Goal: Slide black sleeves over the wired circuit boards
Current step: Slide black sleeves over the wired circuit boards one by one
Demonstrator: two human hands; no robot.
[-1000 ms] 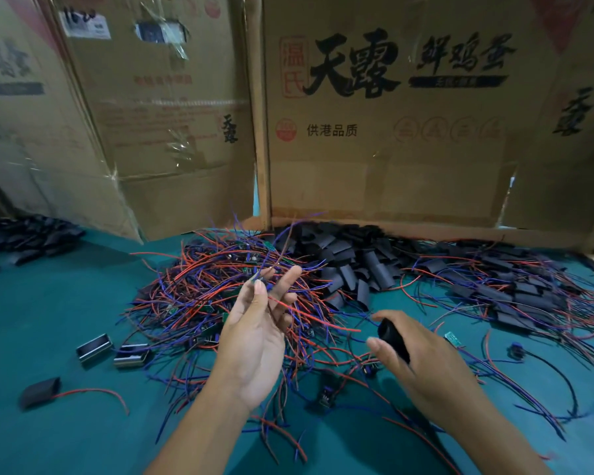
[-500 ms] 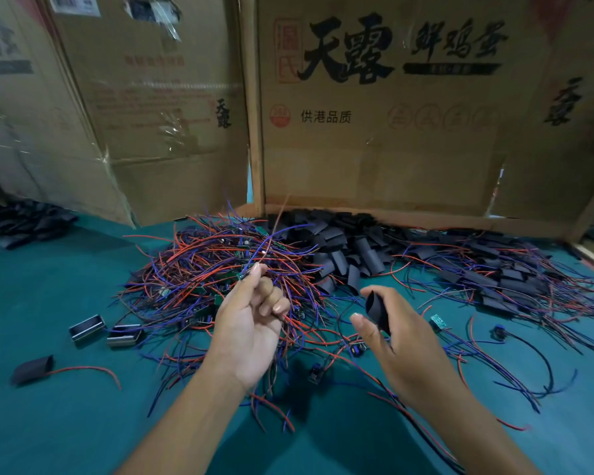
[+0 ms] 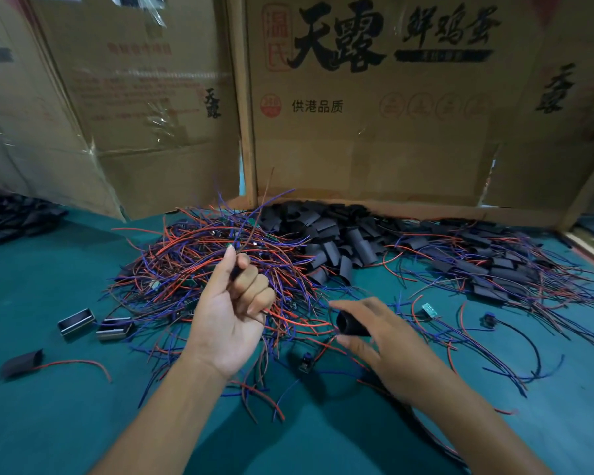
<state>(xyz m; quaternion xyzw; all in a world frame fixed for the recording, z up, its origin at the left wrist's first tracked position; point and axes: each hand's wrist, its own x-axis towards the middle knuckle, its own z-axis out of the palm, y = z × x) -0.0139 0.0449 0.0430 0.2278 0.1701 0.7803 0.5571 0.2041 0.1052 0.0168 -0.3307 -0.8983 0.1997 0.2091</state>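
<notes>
My left hand is raised palm-up over the tangle of red and blue wired circuit boards, fingers curled round a wired board whose wires stick up past the thumb. My right hand holds one black sleeve between thumb and fingers, low over the green table, a short way right of the left hand. A heap of loose black sleeves lies behind, against the cardboard. A pile of sleeved boards with wires spreads at the right.
Cardboard boxes wall the back of the green table. Two small metal housings and one sleeved board with a red wire lie at the left. More black sleeves sit at the far left.
My left hand's fingers have curled shut round the wired board. My right hand has moved down and toward the left hand with the sleeve.
</notes>
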